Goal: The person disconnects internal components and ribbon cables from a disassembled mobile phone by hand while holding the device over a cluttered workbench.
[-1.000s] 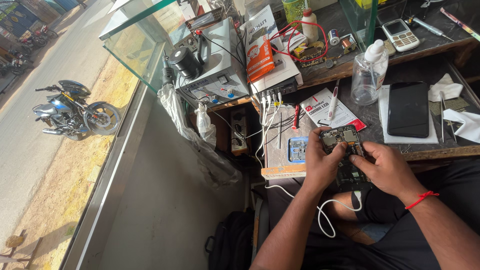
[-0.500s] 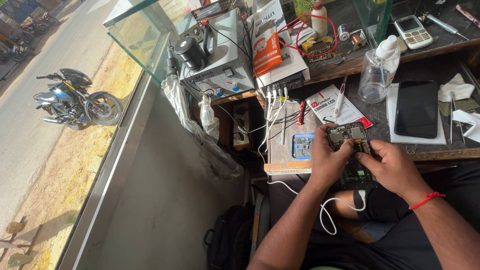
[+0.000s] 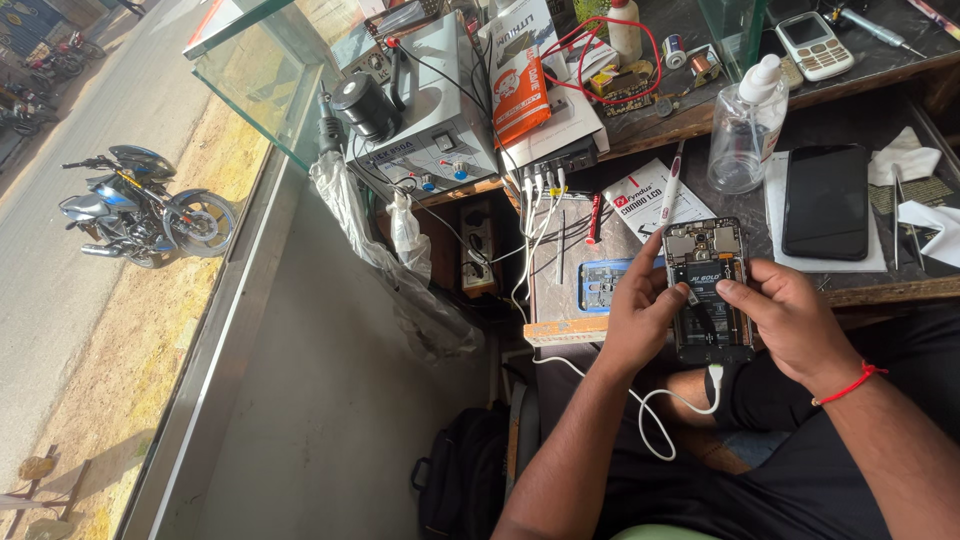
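Observation:
An opened mobile phone [image 3: 708, 285] with its back cover off shows a black battery and circuit boards. My left hand [image 3: 637, 312] grips its left edge and also holds a thin white and red tool [image 3: 671, 184] that points up. My right hand [image 3: 790, 318], with a red thread at the wrist, holds the phone's right side, thumb on the battery. A white cable [image 3: 655, 410] hangs from the phone's lower end.
On the workbench [image 3: 880, 288] lie a black phone [image 3: 826, 200], a clear spray bottle [image 3: 745, 128], white tissues [image 3: 915, 185], a blue phone frame [image 3: 602, 284] and a keypad phone [image 3: 812, 44]. A grey power supply [image 3: 430, 120] stands at left. Motorbike [image 3: 145, 207] outside.
Both hands and the opened phone sit a little lower and nearer the view's middle as the camera shifts. My grip on the phone is the same.

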